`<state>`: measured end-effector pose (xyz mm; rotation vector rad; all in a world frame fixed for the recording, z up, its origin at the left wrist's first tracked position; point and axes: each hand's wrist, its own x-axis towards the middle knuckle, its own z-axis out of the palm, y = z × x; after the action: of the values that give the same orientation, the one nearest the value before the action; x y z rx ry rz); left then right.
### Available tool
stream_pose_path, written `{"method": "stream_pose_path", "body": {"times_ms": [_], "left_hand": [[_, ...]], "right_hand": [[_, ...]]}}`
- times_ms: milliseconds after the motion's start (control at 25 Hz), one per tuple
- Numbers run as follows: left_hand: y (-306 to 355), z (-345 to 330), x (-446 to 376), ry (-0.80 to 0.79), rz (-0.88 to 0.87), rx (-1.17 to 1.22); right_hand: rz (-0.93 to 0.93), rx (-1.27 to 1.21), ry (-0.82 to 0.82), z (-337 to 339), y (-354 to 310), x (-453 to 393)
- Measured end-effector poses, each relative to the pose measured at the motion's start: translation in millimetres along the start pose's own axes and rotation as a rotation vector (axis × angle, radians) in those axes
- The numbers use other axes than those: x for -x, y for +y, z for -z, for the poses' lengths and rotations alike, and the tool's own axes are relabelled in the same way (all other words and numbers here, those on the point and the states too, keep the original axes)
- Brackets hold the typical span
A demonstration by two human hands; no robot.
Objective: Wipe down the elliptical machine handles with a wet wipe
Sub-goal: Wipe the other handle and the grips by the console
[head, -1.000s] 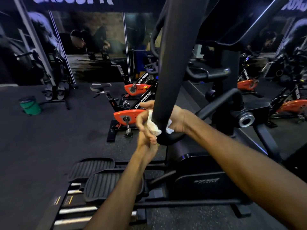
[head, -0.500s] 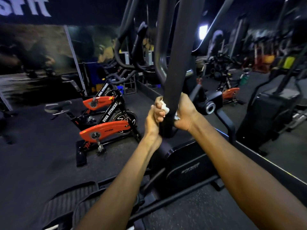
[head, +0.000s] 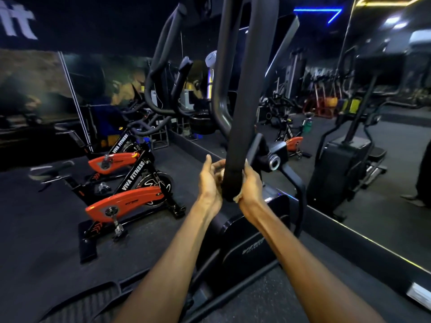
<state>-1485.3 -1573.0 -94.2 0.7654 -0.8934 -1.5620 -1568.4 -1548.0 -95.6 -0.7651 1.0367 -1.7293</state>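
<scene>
The wipe [head: 237, 198] now shows only as a scrap under the right hand [head: 250, 183] gripping the handle [head: 240, 127]; the left hand [head: 210, 180] has loosened beside it, so wiping looks paused at the foam's bottom end

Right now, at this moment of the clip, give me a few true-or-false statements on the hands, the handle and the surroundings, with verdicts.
1. Both hands are at the lower end of the black handle. True.
2. The left hand is flat on the floor. False: it is raised beside the handle, fingers fairly straight.
3. The right hand is on the right side of the handle. True.
4. The spin bikes to the left have blue covers. False: they are orange.
5. A whole wipe is spread out in plain sight. False: only a pale scrap shows by the right hand.
</scene>
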Motion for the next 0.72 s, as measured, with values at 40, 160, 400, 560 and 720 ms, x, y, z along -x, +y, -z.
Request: {"method": "stream_pose_path", "body": {"times_ms": [40, 160, 400, 560, 720], "left_hand": [[3, -1, 1, -0.012, 0.018, -0.013], [8, -3, 8, -0.068, 0.035, -0.083], [14, 5, 9, -0.160, 0.091, -0.009], [22, 19, 4, -0.245, 0.137, 0.000], [37, 39, 1, -0.345, 0.231, -0.020]], "right_hand": [[0.058, -0.085, 0.059, -4, -9, 8], [0.401, -0.137, 0.312, -21, -47, 20], [1.573, 1.290, 0.132, -31, -55, 19], [1.643, 1.745, 0.048, 6, -21, 7], [1.673, 1.923, 0.108, 13, 4, 15]]}}
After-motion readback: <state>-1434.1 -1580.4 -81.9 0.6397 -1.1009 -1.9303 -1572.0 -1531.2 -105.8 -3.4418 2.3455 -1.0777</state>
